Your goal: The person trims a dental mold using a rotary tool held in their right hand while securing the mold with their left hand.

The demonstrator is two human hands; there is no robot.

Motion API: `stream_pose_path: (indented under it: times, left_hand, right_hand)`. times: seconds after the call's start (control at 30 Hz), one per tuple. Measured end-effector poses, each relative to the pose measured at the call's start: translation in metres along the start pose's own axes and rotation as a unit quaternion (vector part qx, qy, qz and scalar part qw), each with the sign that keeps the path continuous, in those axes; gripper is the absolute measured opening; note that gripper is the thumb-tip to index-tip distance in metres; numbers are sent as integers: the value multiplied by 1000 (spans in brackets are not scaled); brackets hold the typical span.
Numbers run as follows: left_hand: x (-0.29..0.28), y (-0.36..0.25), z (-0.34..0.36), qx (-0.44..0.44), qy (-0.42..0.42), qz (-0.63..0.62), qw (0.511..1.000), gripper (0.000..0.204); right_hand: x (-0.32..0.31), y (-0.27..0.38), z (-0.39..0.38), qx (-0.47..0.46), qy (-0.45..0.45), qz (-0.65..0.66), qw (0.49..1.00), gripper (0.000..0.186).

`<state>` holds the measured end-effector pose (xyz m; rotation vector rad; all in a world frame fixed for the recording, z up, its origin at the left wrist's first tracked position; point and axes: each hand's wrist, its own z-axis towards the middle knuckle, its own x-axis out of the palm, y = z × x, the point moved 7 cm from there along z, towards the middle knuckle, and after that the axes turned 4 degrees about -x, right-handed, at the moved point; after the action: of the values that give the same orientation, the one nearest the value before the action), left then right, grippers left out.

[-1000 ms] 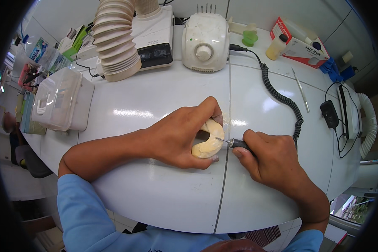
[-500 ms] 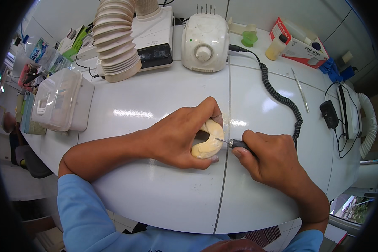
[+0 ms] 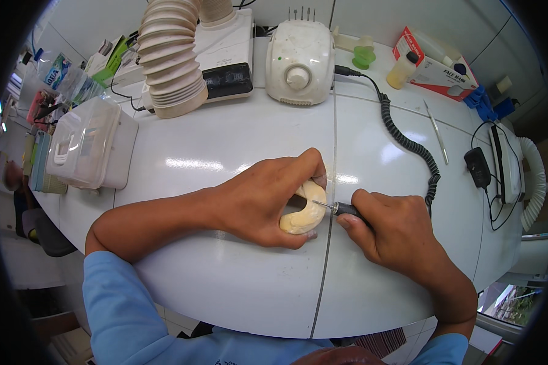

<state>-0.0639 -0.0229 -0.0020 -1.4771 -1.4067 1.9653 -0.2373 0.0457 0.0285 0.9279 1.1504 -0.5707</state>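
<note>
My left hand is closed around a cream-yellow, horseshoe-shaped dental plaster cast, gripping it between thumb and fingers above the white table. The hand covers part of the cast's far end. In my right hand is a dark rotary handpiece, held like a pen. Its thin metal bur points left and meets the cast's right side, near the middle of the curve. My right fingers hide the handpiece's rear part.
Behind my hands stands a white control unit with a knob; its coiled black cord runs down the right. A ribbed suction hose hangs at back left, near a clear plastic box. A slim metal tool lies at right.
My left hand and the cast have shifted slightly nearer, with the cast turned a little. The bur stays at the cast's right side, and my right hand has hardly moved.
</note>
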Motion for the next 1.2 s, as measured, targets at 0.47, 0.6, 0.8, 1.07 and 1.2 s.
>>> stream_pose_path:
  times: [0.47, 0.6, 0.8, 1.07, 1.2]
  left_hand:
    - [1, -4, 0, 36, -1, 37, 999, 70]
    - [1, -4, -1, 37, 0, 50, 998, 69]
    - [0, -7, -1, 55, 5, 49, 997, 70]
    - [2, -5, 0, 44, 12, 51, 998, 71]
    - [2, -5, -1, 45, 14, 59, 997, 72]
  right_hand:
    - [0, -2, 0, 1, 3, -8, 1000, 39]
    - [1, -1, 0, -6, 10, -4, 1000, 39]
    - [1, 0, 0, -6, 5, -7, 1000, 39]
    - [0, -1, 0, -4, -9, -5, 1000, 39]
    - [1, 0, 0, -7, 7, -6, 1000, 39]
